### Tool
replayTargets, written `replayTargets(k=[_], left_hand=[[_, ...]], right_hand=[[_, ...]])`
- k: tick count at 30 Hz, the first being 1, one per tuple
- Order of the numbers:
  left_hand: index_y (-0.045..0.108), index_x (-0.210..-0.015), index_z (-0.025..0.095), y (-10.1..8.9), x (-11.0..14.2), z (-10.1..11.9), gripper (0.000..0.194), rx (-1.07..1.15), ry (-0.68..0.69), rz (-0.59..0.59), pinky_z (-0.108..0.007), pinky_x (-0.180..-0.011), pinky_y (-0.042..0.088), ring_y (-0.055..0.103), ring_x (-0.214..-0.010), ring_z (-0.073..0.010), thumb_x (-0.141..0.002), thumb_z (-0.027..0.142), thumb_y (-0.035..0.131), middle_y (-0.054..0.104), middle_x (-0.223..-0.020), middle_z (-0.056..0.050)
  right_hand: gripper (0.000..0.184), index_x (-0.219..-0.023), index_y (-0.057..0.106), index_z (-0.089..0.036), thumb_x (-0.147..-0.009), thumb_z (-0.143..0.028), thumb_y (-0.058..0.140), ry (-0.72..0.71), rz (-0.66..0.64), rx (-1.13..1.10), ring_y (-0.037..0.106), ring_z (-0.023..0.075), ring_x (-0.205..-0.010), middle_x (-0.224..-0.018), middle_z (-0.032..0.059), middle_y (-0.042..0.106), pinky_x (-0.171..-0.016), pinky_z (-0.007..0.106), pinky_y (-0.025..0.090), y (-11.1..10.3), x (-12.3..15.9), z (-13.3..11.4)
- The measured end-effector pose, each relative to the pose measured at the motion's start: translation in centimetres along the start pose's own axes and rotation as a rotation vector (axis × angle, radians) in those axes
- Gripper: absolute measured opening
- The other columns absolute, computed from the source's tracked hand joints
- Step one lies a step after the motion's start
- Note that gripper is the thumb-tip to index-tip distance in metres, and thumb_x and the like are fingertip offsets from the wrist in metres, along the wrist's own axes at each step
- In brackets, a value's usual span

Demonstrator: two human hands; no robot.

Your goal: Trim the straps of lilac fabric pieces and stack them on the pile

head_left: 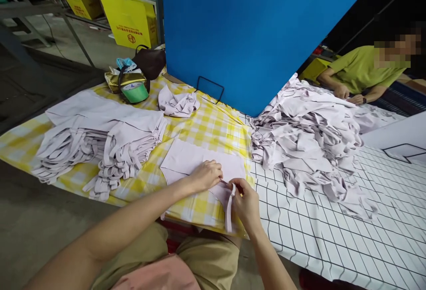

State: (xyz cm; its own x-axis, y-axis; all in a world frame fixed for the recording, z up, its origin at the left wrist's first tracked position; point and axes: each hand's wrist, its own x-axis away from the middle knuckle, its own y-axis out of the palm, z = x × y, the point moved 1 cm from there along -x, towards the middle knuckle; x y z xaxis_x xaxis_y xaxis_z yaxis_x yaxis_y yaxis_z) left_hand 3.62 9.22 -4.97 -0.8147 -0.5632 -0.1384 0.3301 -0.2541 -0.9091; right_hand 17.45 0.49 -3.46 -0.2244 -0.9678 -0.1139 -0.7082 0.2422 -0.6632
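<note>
A pale lilac strappy top (pixel 186 159) lies flat on the yellow checked cloth in front of me. My left hand (pixel 207 176) rests over it, fingers curled and pinching its edge close to the strap. Just to the right, my right hand (pixel 246 201) grips the top's narrow strap (pixel 228 214) between thumb and fingers; the strap's loop hangs toward the table edge. The fingertips of both hands nearly meet, and the exact bit of fabric between them is too small to make out.
Left stands a neat stack of similar tops (pixel 109 117); right, a loose heap of them (pixel 306 126). A crumpled piece (pixel 178 101) and green tape roll (pixel 135 91) lie behind. A blue panel (pixel 249 37) rises ahead. Another person (pixel 362 70) works at far right.
</note>
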Motion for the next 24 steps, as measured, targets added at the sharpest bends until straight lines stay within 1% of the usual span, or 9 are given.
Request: replayTargets(k=[4, 6, 11, 18, 24], left_hand=[[0.068, -0.082, 0.017, 0.2, -0.3, -0.5, 0.009, 0.148, -0.068, 0.012, -0.028, -0.078, 0.041, 0.054, -0.086, -0.0166, -0.081, 0.015, 0.059, 0.062, -0.086, -0.003], [0.068, -0.082, 0.017, 0.2, -0.4, -0.6, 0.009, 0.194, -0.080, 0.017, -0.027, -0.077, 0.041, 0.054, -0.086, -0.0165, -0.081, 0.016, 0.060, 0.061, -0.085, -0.003], [0.068, -0.081, 0.016, 0.1, -0.5, -0.7, 0.008, 0.252, -0.096, 0.015, -0.027, -0.076, 0.041, 0.054, -0.084, -0.0162, -0.081, 0.019, 0.061, 0.061, -0.084, -0.003], [0.069, -0.081, 0.016, 0.3, -0.5, -1.0, 0.010, 0.278, -0.080, 0.023, -0.026, -0.076, 0.040, 0.054, -0.084, -0.0162, -0.082, 0.022, 0.061, 0.061, -0.085, -0.003], [0.069, -0.079, 0.016, 0.4, -0.6, -1.2, 0.011, 0.296, -0.084, 0.017, -0.027, -0.076, 0.040, 0.055, -0.084, -0.0164, -0.081, 0.023, 0.061, 0.061, -0.083, -0.003]], right_hand=[[0.022, -0.077, 0.058, -0.018, -0.077, -0.014, 0.037, -0.161, -0.003, 0.154, 0.056, 0.0151, -0.062, -0.073, 0.0040, 0.063, -0.059, 0.025, 0.043, 0.7, -0.8, 0.0], [0.024, -0.077, 0.059, -0.018, -0.077, -0.011, 0.036, -0.197, 0.003, 0.190, 0.056, 0.0152, -0.063, -0.074, 0.0047, 0.062, -0.059, 0.025, 0.043, 1.0, -1.0, 0.0], [0.023, -0.079, 0.059, -0.018, -0.078, -0.011, 0.037, -0.220, -0.002, 0.226, 0.055, 0.0159, -0.064, -0.075, 0.0053, 0.061, -0.059, 0.026, 0.042, 1.5, -1.4, 0.4], [0.023, -0.079, 0.058, -0.017, -0.080, -0.012, 0.036, -0.250, 0.005, 0.261, 0.054, 0.0173, -0.065, -0.075, 0.0068, 0.060, -0.060, 0.027, 0.042, 1.6, -1.6, 0.7], [0.022, -0.079, 0.058, -0.018, -0.080, -0.010, 0.037, -0.286, 0.013, 0.270, 0.053, 0.0166, -0.064, -0.074, 0.0055, 0.059, -0.059, 0.026, 0.041, 1.7, -1.7, 0.8]])
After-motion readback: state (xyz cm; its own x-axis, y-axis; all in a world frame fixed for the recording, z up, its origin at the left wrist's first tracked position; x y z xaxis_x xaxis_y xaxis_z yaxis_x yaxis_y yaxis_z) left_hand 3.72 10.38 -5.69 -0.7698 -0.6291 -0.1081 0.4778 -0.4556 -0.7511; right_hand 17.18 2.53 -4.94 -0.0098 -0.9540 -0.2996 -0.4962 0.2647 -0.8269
